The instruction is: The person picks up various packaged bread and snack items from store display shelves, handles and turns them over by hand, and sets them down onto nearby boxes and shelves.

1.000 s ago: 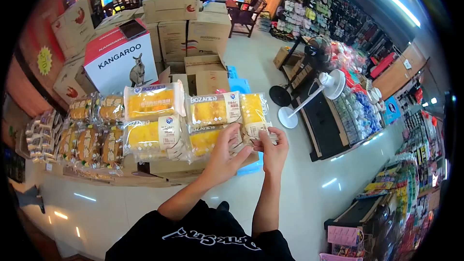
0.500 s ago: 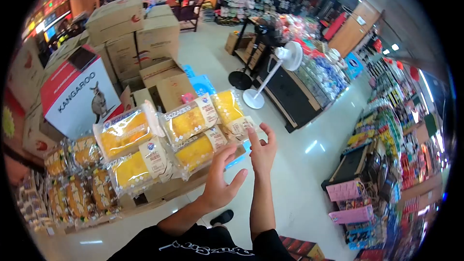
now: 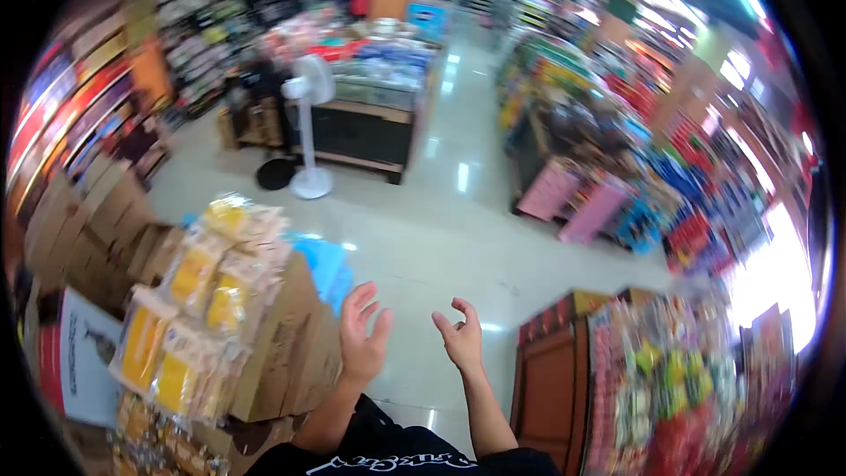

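Note:
My left hand [image 3: 363, 335] is raised over the floor with its fingers apart and nothing in it. It is nearest to the stack of plastic-wrapped yellow cakes [image 3: 187, 278] on the left, but does not touch them. Beside it, my right hand [image 3: 461, 335] is held up too, thumb and fingers apart around bare air. Under the yellow cakes stands a cardboard box [image 3: 286, 339]. Smaller wrapped pastries [image 3: 159, 436] lie at the lower left, blurred.
A white fan [image 3: 307, 123] stands before a black-sided display counter [image 3: 361, 139]. Goods fill a shelf with pink panels [image 3: 551, 189] at right. A brown display stand [image 3: 553, 392] with packaged goods is at lower right. The KANGAROO box [image 3: 88, 357] is at lower left.
My view has swung to the right, so the cakes and boxes now sit at the far left. My hands have come away from the cakes and are over the aisle floor, farther apart.

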Demonstrator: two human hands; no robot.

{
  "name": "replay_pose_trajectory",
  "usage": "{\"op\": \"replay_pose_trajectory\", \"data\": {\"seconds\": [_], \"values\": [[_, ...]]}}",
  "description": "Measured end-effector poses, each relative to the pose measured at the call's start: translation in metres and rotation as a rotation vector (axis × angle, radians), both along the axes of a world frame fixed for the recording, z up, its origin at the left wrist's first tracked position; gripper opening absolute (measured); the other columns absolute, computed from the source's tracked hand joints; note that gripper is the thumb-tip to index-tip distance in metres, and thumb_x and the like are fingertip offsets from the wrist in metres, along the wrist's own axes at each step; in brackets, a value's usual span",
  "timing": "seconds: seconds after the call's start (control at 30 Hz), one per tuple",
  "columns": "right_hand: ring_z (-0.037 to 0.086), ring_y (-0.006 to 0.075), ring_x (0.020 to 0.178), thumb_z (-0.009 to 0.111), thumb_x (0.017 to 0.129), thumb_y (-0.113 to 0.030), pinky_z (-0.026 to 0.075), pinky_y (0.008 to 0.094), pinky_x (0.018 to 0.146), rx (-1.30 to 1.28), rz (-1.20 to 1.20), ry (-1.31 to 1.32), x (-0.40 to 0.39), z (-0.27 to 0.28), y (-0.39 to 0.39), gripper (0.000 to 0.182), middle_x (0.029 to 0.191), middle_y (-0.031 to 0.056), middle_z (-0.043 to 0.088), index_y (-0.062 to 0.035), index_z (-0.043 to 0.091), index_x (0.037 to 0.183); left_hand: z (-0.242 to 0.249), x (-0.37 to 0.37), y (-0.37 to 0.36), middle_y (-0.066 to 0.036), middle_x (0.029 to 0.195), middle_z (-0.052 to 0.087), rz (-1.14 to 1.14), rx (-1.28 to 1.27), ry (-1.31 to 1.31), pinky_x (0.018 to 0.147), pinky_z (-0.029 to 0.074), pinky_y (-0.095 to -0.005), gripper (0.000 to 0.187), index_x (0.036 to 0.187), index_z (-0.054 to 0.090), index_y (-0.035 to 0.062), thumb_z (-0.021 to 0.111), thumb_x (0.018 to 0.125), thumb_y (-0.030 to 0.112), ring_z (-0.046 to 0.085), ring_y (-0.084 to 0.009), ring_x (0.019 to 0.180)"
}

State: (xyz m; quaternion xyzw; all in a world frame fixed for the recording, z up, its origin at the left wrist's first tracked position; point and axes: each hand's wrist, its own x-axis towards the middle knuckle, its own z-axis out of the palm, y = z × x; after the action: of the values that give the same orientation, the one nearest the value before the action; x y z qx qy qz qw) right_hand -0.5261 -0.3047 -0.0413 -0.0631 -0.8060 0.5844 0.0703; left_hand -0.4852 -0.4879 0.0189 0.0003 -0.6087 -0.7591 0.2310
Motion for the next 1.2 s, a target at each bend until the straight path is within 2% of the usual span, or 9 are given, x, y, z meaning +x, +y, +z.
{"op": "replay_pose_trajectory", "data": {"seconds": [0.2,0.3,0.43,0.63,0.9,0.93,1.03,1.13,1.2], "values": [[0.06,0.0208,0.091,0.077,0.078,-0.025,0.048,0.0323,0.08,0.181,-0.426,0.077,0.14,-0.021,0.14,0.057,0.12,0.0157,0.059,0.0038,0.054,0.121,-0.026,0.05,0.097,-0.012,0.13,0.049,-0.431,-0.016,-0.13,0.1,0.04,-0.0347,0.047,0.13,0.043,0.0008,0.063,0.089,0.011,0.047,-0.0214,0.123],[0.055,0.0111,0.076,0.076,0.079,-0.021,0.046,0.0251,0.067,0.317,-0.611,0.201,0.233,-0.067,0.209,0.053,0.116,0.0124,0.06,0.0018,0.054,0.122,-0.026,0.096,0.146,-0.011,0.129,0.05,-0.68,0.004,-0.176,0.099,0.041,-0.0337,0.048,0.131,0.043,0.0008,0.064,0.089,0.01,0.048,-0.0208,0.121],[0.06,0.0192,0.097,0.076,0.078,-0.02,0.049,0.0292,0.079,0.212,-0.874,0.029,0.368,-0.075,0.242,0.053,0.114,0.0144,0.061,0.0003,0.054,0.122,-0.037,0.159,0.198,-0.012,0.127,0.051,-0.899,-0.018,-0.211,0.098,0.042,-0.033,0.048,0.131,0.043,0.0001,0.065,0.088,0.01,0.049,-0.0205,0.12],[0.055,0.0107,0.059,0.074,0.08,-0.018,0.046,0.026,0.05,0.045,-1.098,-0.057,0.536,-0.116,0.261,0.051,0.111,0.0138,0.061,0.0006,0.052,0.121,-0.057,0.246,0.27,-0.012,0.125,0.052,-1.19,-0.109,-0.275,0.097,0.043,-0.0326,0.048,0.13,0.045,-0.0009,0.066,0.088,0.011,0.05,-0.0211,0.118],[0.056,0.0111,0.058,0.073,0.081,-0.017,0.046,0.026,0.049,-0.061,-1.336,-0.097,0.638,-0.092,0.246,0.051,0.111,0.0107,0.061,-0.0013,0.051,0.124,-0.064,0.319,0.335,-0.013,0.124,0.054,-1.457,-0.308,-0.244,0.098,0.044,-0.0336,0.045,0.129,0.045,-0.0008,0.064,0.09,0.011,0.052,-0.0209,0.117],[0.061,0.0235,0.095,0.073,0.079,-0.027,0.047,0.0344,0.086,-0.124,-1.364,-0.113,0.647,-0.074,0.24,0.053,0.112,0.012,0.064,-0.0026,0.055,0.123,-0.067,0.326,0.344,-0.013,0.125,0.053,-1.49,-0.337,-0.227,0.096,0.045,-0.0333,0.047,0.129,0.045,-0.0004,0.065,0.089,0.012,0.052,-0.0206,0.117],[0.061,0.0235,0.09,0.073,0.079,-0.024,0.048,0.035,0.084,-0.2,-1.457,-0.116,0.678,-0.078,0.241,0.054,0.112,0.0123,0.063,-0.002,0.054,0.124,-0.071,0.35,0.376,-0.013,0.125,0.053,-1.595,-0.407,-0.207,0.094,0.046,-0.0332,0.048,0.13,0.045,0.0006,0.066,0.089,0.014,0.051,-0.0202,0.117],[0.058,0.0122,0.06,0.073,0.082,-0.018,0.049,0.0265,0.051,-0.039,-1.557,-0.051,0.723,-0.112,0.25,0.054,0.113,0.012,0.061,-0.0021,0.049,0.128,-0.072,0.379,0.413,-0.013,0.125,0.053,-1.694,-0.445,-0.184,0.095,0.045,-0.0338,0.048,0.13,0.045,0.0014,0.066,0.089,0.015,0.051,-0.0202,0.117],[0.059,0.0122,0.062,0.073,0.082,-0.017,0.049,0.0259,0.051,-0.074,-1.637,-0.053,0.756,-0.112,0.254,0.054,0.114,0.0119,0.06,-0.002,0.048,0.128,-0.082,0.399,0.441,-0.013,0.126,0.053,-1.757,-0.435,-0.176,0.096,0.045,-0.0349,0.048,0.13,0.045,0.0016,0.066,0.089,0.015,0.051,-0.0207,0.118]]}}
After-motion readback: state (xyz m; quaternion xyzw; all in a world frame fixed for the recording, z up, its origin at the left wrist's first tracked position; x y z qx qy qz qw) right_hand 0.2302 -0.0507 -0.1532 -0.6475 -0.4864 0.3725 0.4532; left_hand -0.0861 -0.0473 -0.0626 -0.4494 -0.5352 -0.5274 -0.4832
